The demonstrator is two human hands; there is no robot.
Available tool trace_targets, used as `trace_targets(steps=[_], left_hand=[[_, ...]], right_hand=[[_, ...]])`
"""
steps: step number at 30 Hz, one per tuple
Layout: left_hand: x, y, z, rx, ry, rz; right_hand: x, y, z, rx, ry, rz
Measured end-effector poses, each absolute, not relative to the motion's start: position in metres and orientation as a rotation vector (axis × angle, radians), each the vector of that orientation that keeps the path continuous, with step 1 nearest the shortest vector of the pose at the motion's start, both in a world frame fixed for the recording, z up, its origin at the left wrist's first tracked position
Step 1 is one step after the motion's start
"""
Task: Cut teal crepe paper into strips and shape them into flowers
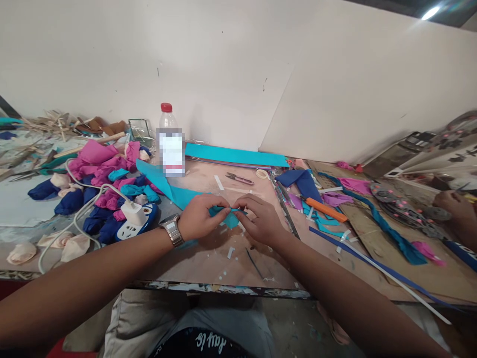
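Above the middle of the table, a long turquoise strip [175,195], fabric or crepe paper, runs from the upper left into my fingers. My left hand [203,214], with a metal watch [172,230] on its wrist, pinches the strip between thumb and forefinger. Facing it, my right hand [259,216] pinches the strip's end, and the two sets of fingertips nearly meet. A small turquoise flap [231,220] hangs just below them. Thread snips [239,178] lie on the table beyond my hands, beside a ring of tape [262,174].
Pink, navy and turquoise bundles [108,179] crowd the left, around a power strip [137,221] with a white cable. A red-capped bottle [171,141] stands behind. To the right lie an orange-handled cutter [327,210] and coloured strips. Another person's hand [452,206] shows at far right.
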State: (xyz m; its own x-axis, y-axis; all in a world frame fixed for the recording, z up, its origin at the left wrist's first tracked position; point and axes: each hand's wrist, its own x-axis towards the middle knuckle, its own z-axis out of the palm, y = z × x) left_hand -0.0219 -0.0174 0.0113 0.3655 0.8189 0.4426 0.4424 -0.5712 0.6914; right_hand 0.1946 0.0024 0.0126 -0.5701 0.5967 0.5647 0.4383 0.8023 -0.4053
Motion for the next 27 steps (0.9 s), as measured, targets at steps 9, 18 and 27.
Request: trace_targets(steps=[9,18,27], left_hand=[[-0.0231,-0.0166,0.0101,2.226,1.102,1.073],[-0.0231,-0.0174,0.0113,2.272,1.102,1.002],[-0.0241,-0.0167,0.0106,2.274,1.135,1.017]], right_hand=[[0.1953,0.0026,0.0157,-0.7,-2.298,0.175],[0.197,0.0034,0.0169,-0.693,-2.333,0.19],[0.1983,0.0053,0.0204,-0.666,-2.361,0.102]])
